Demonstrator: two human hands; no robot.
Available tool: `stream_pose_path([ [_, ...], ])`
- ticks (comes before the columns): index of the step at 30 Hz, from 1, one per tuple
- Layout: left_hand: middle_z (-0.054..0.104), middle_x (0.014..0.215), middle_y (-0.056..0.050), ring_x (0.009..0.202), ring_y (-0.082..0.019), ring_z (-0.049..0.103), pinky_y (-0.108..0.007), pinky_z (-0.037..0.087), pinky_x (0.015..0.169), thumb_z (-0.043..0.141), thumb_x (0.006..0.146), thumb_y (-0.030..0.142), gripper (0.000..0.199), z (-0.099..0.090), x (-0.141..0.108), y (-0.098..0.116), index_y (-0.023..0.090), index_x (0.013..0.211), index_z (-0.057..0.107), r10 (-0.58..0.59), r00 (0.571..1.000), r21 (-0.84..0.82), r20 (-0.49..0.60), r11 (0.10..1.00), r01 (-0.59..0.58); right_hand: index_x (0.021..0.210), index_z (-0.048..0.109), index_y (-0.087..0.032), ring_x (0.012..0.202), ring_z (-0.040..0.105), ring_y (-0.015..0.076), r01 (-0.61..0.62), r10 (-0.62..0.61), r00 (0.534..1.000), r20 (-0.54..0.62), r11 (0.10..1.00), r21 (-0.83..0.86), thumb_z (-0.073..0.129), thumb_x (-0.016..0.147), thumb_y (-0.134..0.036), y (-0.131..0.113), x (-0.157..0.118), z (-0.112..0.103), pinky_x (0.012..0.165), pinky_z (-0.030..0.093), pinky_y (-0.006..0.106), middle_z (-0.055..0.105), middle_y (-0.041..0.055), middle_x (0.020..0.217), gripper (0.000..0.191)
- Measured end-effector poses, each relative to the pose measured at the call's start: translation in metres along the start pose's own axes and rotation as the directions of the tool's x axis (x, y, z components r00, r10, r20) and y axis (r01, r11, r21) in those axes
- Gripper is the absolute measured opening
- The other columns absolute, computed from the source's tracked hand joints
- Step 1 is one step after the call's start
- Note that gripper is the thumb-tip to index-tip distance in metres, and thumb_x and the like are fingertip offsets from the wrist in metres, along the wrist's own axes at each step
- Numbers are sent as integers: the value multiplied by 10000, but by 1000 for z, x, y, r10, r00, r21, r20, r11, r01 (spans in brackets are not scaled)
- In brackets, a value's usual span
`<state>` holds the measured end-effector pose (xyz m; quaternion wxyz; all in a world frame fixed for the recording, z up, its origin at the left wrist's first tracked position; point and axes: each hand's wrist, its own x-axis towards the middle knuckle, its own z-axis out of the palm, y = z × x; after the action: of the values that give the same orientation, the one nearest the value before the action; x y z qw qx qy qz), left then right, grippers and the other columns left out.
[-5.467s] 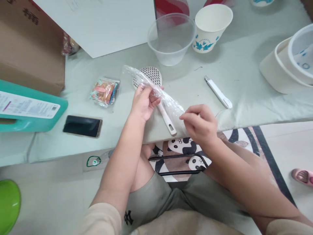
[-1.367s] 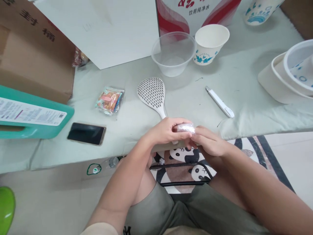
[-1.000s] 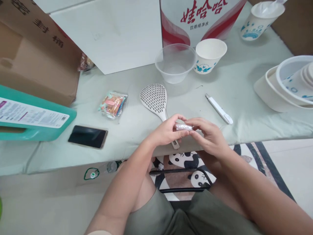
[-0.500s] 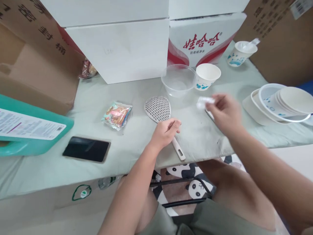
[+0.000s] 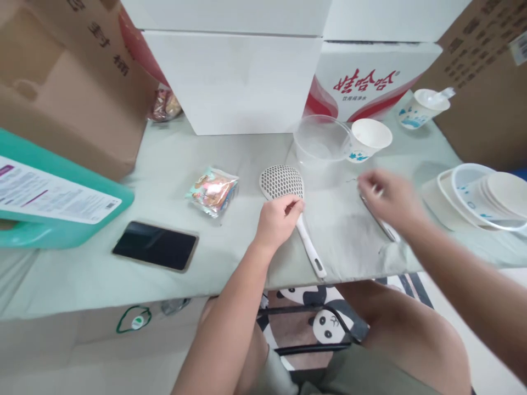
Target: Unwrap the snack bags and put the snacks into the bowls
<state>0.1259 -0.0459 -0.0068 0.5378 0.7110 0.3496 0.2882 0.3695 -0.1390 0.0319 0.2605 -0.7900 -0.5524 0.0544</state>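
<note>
My left hand (image 5: 281, 218) is closed, with thumb and fingertips pinched together over the neck of a white slotted skimmer (image 5: 282, 182). Whether anything small is between those fingertips is hidden. The skimmer lies on the cloth, its handle pointing toward the table's front edge. Smeared by motion, my right hand (image 5: 389, 198) is low over the right of the table with its fingers curled. A small pale patch shows by its fingers, too blurred to name. Partly under this hand lies a slim, light-coloured object (image 5: 389, 229).
Behind the hands stand a clear plastic bowl (image 5: 321, 144) and a paper cup (image 5: 370, 140). Another cup (image 5: 422, 108) and stacked tubs (image 5: 442, 200) are at right. Left are a snack packet (image 5: 214, 191), a phone (image 5: 155, 244) and a green jug (image 5: 61, 203). Boxes (image 5: 247, 82) line the back.
The white crumpled piece held up in my right hand is no longer plainly seen. That hand has come closer to the slim object. My left hand stays by the skimmer; the view has shifted.
</note>
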Motion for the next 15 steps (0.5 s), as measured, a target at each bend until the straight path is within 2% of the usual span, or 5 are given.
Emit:
stream_pose_path([
  [3, 749, 890, -29, 769, -137, 686, -263, 511, 766, 573, 908, 227, 106, -9, -2, -4, 195, 922, 674, -35, 990, -31, -135, 999, 32, 1179, 663, -208, 808, 679, 252, 15, -7, 952, 305, 1000, -25, 587, 947, -450, -44, -80, 35, 689, 509, 381, 706, 96, 1010, 344],
  [6, 757, 952, -31, 795, -135, 714, -256, 513, 760, 535, 913, 171, 132, -19, -7, -5, 201, 952, 658, -65, 968, -58, -244, 997, 52, 1322, 610, -205, 970, 708, 315, 0, 55, 913, 405, 991, -135, 522, 961, -452, -72, -121, 60, 696, 514, 390, 697, 136, 1173, 445],
  [9, 746, 923, -27, 862, -164, 717, -293, 539, 838, 549, 910, 154, 110, -35, -13, -3, 216, 907, 640, -13, 929, 31, -370, 999, 26, 1378, 569, -184, 926, 712, 302, -76, 136, 918, 373, 982, -172, 462, 967, -402, -75, -125, 71, 734, 528, 405, 697, 150, 1178, 477],
  [11, 755, 1020, -58, 1051, -218, 699, -379, 519, 1018, 588, 889, 127, 125, -49, -16, -1, 226, 919, 659, 54, 861, 206, -506, 977, 59, 1380, 559, -179, 892, 709, 290, -104, 162, 918, 361, 979, -176, 476, 941, -387, -71, -119, 73, 770, 535, 416, 703, 137, 1152, 493],
  [15, 547, 1549, -146, 1532, -386, 394, -602, 311, 1242, 715, 840, 162, 401, -81, -21, -7, 259, 1228, 683, 2, 718, 371, -696, 857, 357, 1346, 577, -194, 904, 702, 292, -85, 160, 920, 359, 972, -217, 493, 904, -391, -67, -114, 72, 781, 531, 424, 696, 121, 1136, 491],
])
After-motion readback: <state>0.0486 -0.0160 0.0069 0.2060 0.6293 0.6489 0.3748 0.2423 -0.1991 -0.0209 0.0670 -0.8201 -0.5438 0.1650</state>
